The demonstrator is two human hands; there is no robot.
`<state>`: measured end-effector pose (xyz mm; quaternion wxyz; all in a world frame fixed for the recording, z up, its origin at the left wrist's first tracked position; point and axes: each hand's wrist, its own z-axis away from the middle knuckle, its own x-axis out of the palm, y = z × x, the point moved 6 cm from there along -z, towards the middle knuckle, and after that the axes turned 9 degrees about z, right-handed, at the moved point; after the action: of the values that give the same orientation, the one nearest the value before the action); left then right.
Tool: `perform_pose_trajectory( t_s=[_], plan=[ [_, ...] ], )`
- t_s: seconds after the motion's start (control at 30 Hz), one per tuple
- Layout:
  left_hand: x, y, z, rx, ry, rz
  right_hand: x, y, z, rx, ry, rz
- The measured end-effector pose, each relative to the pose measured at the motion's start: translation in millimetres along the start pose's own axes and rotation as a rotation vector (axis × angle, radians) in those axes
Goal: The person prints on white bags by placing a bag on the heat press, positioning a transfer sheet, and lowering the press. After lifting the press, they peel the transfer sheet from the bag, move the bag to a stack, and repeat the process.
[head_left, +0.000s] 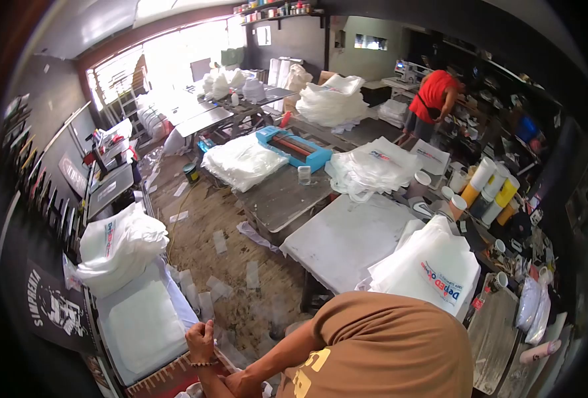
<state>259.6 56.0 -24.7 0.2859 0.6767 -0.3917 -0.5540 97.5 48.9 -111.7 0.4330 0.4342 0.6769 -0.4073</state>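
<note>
My left hand, with a beaded bracelet at its wrist, is curled into a fist with nothing visible in it. It hovers by the edge of a white-covered board. My right hand rests low against my left forearm; its fingers are mostly hidden. Below the left hand shows a red frame with a row of pale marks along its edge. At the board's far end sits a pile of white printed bags. Another white stack with red and blue lettering lies beyond my brown-sleeved shoulder.
A pale-topped table stands ahead. Farther off are a blue machine and white piles. Scraps litter the floor. Rolls and cups crowd the right side. A person in red bends at the back.
</note>
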Motion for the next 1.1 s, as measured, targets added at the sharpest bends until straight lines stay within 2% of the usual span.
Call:
perform_pose_trajectory(
  t_s=[0.03, 0.07, 0.57, 0.63, 1.1],
  plan=[
    [2, 2, -1, 0.013, -0.011, -0.001, 11, 8, -2, 0.056, -0.141, 0.082],
    [3, 4, 0, 0.007, -0.017, 0.018, 16, 8, 0, 0.049, -0.166, 0.092],
    [3, 17, 0, 0.036, 0.012, 0.058, -9, -2, 6, 0.039, -0.078, 0.041],
    [3, 20, 2, -0.011, -0.004, 0.075, -9, 0, 6, 0.048, -0.073, 0.043],
    [9, -8, 1, 0.021, -0.006, 0.051, -9, 5, 4, 0.021, -0.018, 0.056]
  ],
)
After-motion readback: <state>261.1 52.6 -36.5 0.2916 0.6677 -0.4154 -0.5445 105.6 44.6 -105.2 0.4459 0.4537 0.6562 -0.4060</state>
